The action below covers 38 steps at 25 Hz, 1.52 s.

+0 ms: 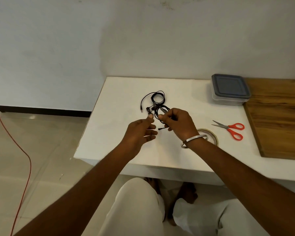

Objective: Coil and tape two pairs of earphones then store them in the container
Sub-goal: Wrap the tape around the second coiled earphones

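My right hand (179, 123) is shut on a coiled black earphone (162, 111), held just above the white table (112, 133). Its plug end pokes out below my fingers. My left hand (140, 132) pinches something small between thumb and forefinger beside the coil, maybe an earbud or a bit of tape; I cannot tell which. A second black earphone (156, 97) lies on the table behind my hands, partly looped, its plug trailing left. A roll of clear tape (209, 134) lies by my right wrist. The clear container with a grey lid (230, 88) stands closed at the back right.
Red-handled scissors (232, 129) lie right of the tape. A wooden board (279, 116) covers the table's right end. A red cord (17, 150) runs across the tiled floor on the left. My knees and feet are below the table's front edge.
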Each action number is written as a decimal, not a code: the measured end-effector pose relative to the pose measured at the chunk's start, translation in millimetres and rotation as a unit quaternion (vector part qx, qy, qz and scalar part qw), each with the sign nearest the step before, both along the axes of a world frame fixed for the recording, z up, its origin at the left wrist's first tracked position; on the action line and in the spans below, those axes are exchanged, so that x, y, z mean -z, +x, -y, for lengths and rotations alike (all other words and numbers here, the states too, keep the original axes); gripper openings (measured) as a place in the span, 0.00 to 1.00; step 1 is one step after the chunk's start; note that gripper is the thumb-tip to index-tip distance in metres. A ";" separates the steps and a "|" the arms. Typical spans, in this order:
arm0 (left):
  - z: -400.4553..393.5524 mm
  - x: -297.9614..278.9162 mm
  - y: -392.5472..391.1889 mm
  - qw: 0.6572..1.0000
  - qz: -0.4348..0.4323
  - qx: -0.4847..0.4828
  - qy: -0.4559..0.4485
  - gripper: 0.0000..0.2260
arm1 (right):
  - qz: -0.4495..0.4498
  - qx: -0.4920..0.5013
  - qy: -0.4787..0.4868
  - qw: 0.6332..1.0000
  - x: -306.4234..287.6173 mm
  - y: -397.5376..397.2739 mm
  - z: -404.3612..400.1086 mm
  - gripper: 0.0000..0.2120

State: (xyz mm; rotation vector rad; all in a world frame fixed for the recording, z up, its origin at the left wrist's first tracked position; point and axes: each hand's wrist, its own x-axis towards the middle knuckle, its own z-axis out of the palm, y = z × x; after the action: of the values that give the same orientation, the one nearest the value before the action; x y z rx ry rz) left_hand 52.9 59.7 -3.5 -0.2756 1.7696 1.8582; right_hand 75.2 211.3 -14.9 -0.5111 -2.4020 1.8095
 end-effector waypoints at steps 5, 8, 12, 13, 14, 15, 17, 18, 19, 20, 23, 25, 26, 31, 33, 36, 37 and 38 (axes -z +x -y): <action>1.8 13.5 -11.0 0.996 0.043 0.029 0.067 0.15 | -0.075 -0.013 0.161 0.984 18.1 0.7 21.8 0.09; 14.2 20.9 -22.0 0.997 0.063 0.007 0.050 0.09 | -0.096 -0.083 0.191 0.973 25.6 1.2 21.8 0.05; 23.1 37.5 -29.5 0.992 -0.011 0.011 -0.128 0.09 | -0.022 -0.103 0.213 0.971 38.4 -1.3 21.8 0.09; 24.9 40.6 -30.2 0.982 -0.044 0.024 -0.183 0.08 | -0.012 -0.112 0.237 0.965 42.5 -3.8 21.5 0.06; 26.6 42.1 -30.6 0.967 -0.082 0.040 -0.238 0.07 | -0.008 -0.121 0.255 0.959 45.3 -6.3 21.7 0.04; 28.1 42.3 -31.0 0.950 -0.116 0.055 -0.285 0.07 | -0.008 -0.126 0.262 0.957 47.2 -8.5 22.3 0.04; 30.2 43.5 -34.3 0.924 -0.161 0.072 -0.338 0.07 | -0.012 -0.133 0.276 0.952 48.7 -11.1 24.1 0.06; 31.6 45.4 -36.3 0.915 -0.176 0.077 -0.356 0.08 | -0.010 -0.130 0.290 0.948 49.6 -11.6 25.1 0.07; 33.0 46.9 -38.8 0.902 -0.191 0.082 -0.378 0.09 | -0.006 -0.122 0.304 0.945 49.7 -13.0 26.1 0.09; 34.6 48.6 -41.3 0.886 -0.207 0.090 -0.406 0.09 | -0.001 -0.115 0.310 0.944 49.0 -15.0 27.5 0.12; 39.3 54.2 -45.7 0.865 -0.244 0.115 -0.424 0.10 | 0.002 -0.166 0.305 0.938 44.0 -21.7 32.2 0.26; 40.7 56.3 -47.0 0.856 -0.279 0.145 -0.410 0.10 | -0.003 -0.220 0.345 0.912 43.0 -25.2 36.1 0.31; 41.5 57.6 -47.7 0.845 -0.301 0.160 -0.412 0.12 | -0.003 -0.228 0.357 0.906 43.1 -26.8 37.5 0.32; 48.1 60.6 -48.1 0.819 -0.347 0.188 -0.417 0.16 | 0.027 -0.264 0.406 0.874 45.5 -42.2 37.9 0.35; 52.3 61.0 -49.3 0.825 -0.341 0.158 -0.422 0.13 | 0.024 -0.264 0.409 0.873 45.8 -45.9 35.0 0.26; 53.0 58.4 -51.6 0.845 -0.316 0.124 -0.413 0.10 | 0.001 -0.245 0.384 0.890 45.2 -44.8 25.2 0.22; 52.1 57.4 -52.2 0.849 -0.308 0.124 -0.410 0.09 | -0.011 -0.223 0.365 0.904 44.2 -46.1 19.4 0.23; 51.2 56.2 -52.1 0.853 -0.299 0.127 -0.408 0.09 | -0.025 -0.187 0.348 0.918 44.1 -49.6 11.9 0.24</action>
State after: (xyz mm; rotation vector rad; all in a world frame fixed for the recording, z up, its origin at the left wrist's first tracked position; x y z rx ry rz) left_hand 0.8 8.5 -59.7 0.2694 2.8032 0.9448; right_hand 25.6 199.4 -59.0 0.0746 -2.9947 0.8849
